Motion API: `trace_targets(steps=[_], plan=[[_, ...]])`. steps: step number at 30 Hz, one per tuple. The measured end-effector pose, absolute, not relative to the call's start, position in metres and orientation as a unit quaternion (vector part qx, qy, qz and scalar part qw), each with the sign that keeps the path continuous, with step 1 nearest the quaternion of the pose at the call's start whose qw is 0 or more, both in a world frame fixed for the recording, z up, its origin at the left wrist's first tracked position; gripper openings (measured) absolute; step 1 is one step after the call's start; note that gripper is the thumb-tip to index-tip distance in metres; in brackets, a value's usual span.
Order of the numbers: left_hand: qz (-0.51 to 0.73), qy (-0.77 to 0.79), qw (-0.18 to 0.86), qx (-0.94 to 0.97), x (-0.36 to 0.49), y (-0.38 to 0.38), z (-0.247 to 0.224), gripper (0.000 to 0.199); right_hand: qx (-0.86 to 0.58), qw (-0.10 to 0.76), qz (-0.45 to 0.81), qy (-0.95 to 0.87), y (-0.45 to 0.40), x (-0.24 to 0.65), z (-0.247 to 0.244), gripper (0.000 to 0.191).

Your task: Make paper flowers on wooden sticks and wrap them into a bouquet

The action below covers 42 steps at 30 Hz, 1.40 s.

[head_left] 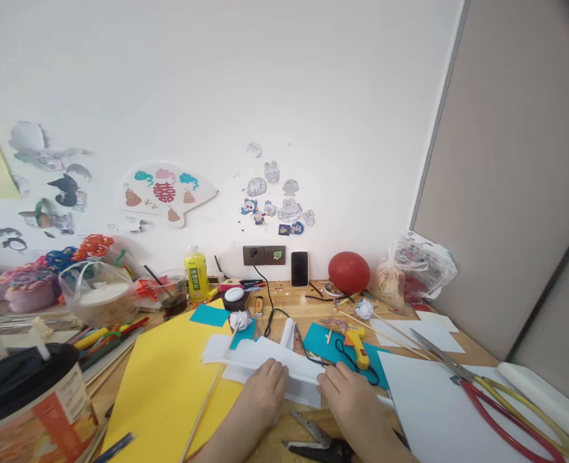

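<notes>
White paper (252, 352) lies at the front middle of the table, its near edge turned up into a fold or roll. My left hand (267, 389) is closed on that edge, fingertips pressed down together. Further right along the same edge, my right hand (344, 392) is closed on the paper too. Left of the paper a thin wooden stick (204, 405) with a crumpled white paper ball (240, 319) at its top end crosses a yellow sheet (168, 379). Dark-handled scissors (320, 447) lie below my hands.
A yellow glue gun (359, 347) rests on teal paper (325, 341). Large scissors (481, 382) lie on white sheets at right. Behind stand a yellow bottle (197, 276), a phone (299, 269) and a red balloon (349, 272). A lidded cup (33, 411) fills the left front.
</notes>
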<state>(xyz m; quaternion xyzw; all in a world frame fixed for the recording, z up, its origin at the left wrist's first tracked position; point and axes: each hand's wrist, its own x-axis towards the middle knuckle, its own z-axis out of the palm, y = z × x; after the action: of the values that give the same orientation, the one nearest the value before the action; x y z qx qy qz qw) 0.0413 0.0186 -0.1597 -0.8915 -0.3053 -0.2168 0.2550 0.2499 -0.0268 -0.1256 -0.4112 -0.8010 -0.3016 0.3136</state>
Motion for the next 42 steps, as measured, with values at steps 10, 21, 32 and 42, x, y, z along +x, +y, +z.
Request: trace_targets(steps=[10,21,32,42], plan=[[-0.215,-0.333,0.255,-0.882,0.046,0.01,-0.149,0.023,-0.398,0.318,-0.306,-0.804,-0.029,0.25,-0.125,0.044],[-0.234,-0.303,0.282,-0.88,0.048,0.003,-0.142,0.029,-0.396,0.327,-0.324,-0.794,-0.033,0.25,-0.119,0.043],[-0.233,-0.297,0.275,-0.884,0.048,0.007,-0.15,0.033,-0.404,0.319,-0.333,-0.79,-0.032,0.249,-0.121,0.043],[-0.197,-0.342,0.249,-0.884,0.051,0.0,-0.137,0.019,-0.399,0.327,-0.33,-0.791,-0.032,0.247,-0.12,0.036]])
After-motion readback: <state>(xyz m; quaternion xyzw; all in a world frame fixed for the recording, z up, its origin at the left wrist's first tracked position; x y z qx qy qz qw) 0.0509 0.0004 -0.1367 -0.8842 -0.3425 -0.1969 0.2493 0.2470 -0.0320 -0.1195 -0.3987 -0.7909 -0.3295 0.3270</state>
